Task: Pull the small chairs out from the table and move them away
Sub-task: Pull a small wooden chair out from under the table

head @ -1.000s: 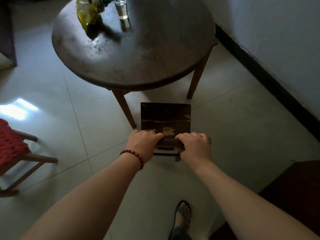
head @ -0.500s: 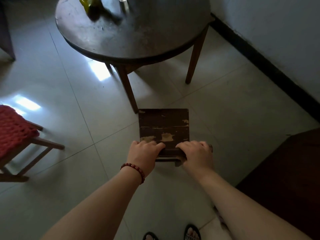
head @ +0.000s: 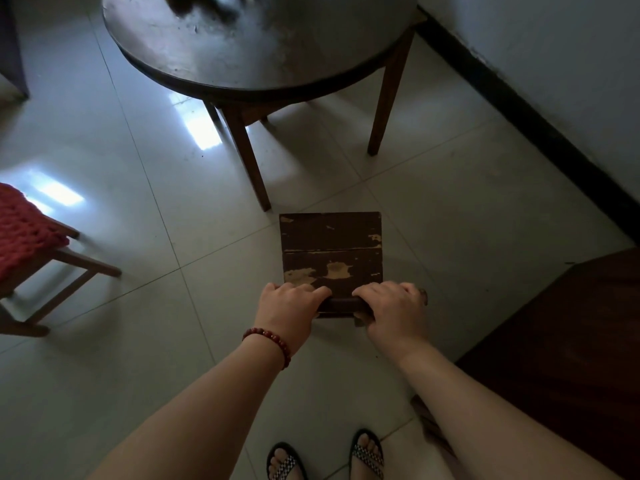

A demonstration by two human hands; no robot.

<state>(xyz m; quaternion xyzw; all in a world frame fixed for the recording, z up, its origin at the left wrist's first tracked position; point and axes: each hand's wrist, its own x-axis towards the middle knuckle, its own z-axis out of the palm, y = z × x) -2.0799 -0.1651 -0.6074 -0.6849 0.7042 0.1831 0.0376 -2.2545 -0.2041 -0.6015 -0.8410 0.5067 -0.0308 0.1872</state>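
Small chair (head: 330, 249) before the table (head: 263, 46), cushioned chair (head: 31, 244) left.

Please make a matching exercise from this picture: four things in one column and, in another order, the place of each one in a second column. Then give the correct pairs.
Things:
1. small chair
2. round table
3. red cushion
4. bead bracelet

Places:
A. on the left wrist
B. on a wooden chair at the left edge
C. on the floor in front of the table, its top bar in the grip of both hands
D. at the top, near the wall

Pairs: 1-C, 2-D, 3-B, 4-A
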